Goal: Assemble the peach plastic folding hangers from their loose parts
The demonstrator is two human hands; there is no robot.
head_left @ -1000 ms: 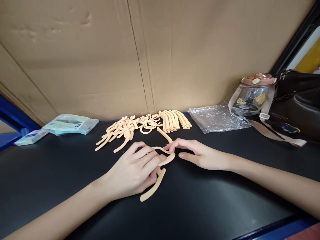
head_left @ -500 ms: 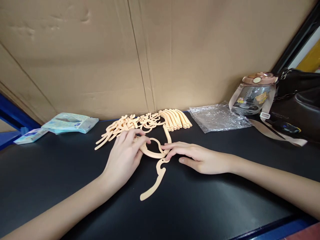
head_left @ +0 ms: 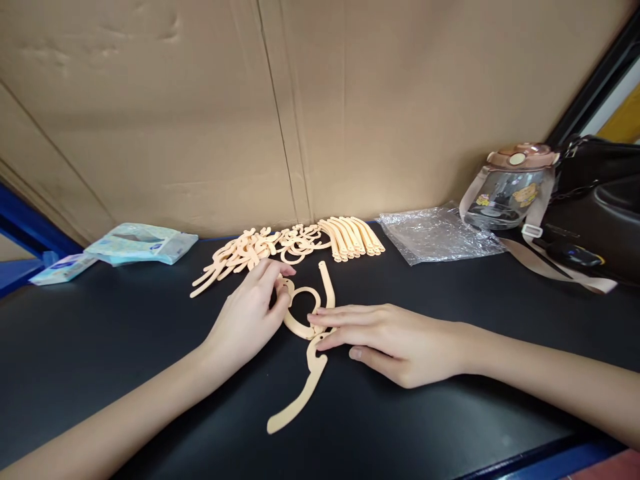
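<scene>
A beige plastic folding hanger, in several parts, lies on the black table in front of me. Its ring-shaped hook [head_left: 306, 289] sits between my hands. One curved arm [head_left: 328, 285] points away from me, and a flat notched arm [head_left: 299, 404] reaches toward me. My left hand [head_left: 253, 303] has its fingers curled round the end of another curved piece [head_left: 297, 327], left of the ring. Stretched-out fingers of my right hand [head_left: 395, 340] rest over the spot where the pieces meet, partly hiding it.
Behind the hands lie a pile of flat hanger arms [head_left: 240, 253], several hook rings [head_left: 300, 243] and a neat stack of curved arms [head_left: 353, 239]. Tissue packs [head_left: 140, 243] are at the left. A clear plastic bag [head_left: 435, 233], a strapped bottle [head_left: 515, 190] and a dark bag [head_left: 600, 213] stand right.
The hanger pieces have shifted toward me and slightly left, and the far arm has turned. My right hand has come nearer along with them; my left hand has moved little.
</scene>
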